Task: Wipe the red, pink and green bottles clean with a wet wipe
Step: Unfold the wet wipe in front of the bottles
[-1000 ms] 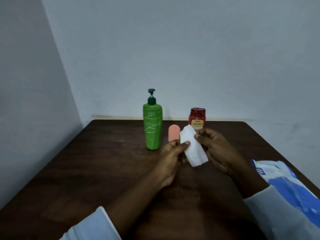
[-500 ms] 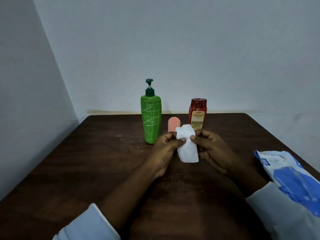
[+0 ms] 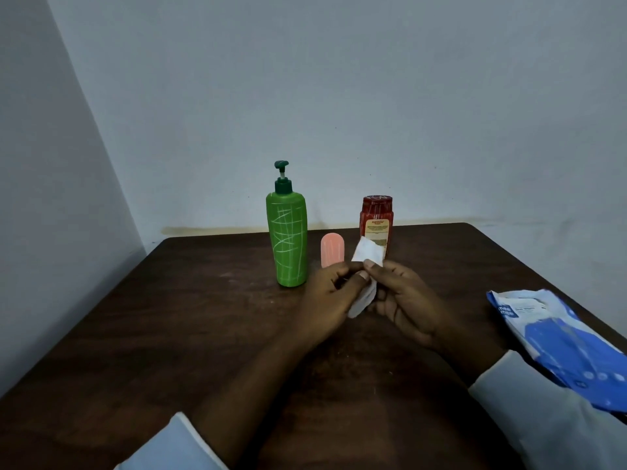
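Observation:
A tall green pump bottle (image 3: 287, 239) stands upright on the dark wooden table (image 3: 169, 317). To its right stands a small pink bottle (image 3: 331, 250), and behind that a red bottle (image 3: 376, 215) with a yellow label. In front of these my left hand (image 3: 327, 300) and my right hand (image 3: 405, 301) meet and both pinch a folded white wet wipe (image 3: 367, 256). The wipe's top end sticks up in front of the red bottle; its lower end hangs between my palms.
A blue and white wet-wipe pack (image 3: 559, 340) lies at the table's right edge, by my right sleeve. Grey walls close off the table at the back and on the left.
My hands have drawn closer together and the wipe is now more folded, its top end standing higher. The bottles have not moved.

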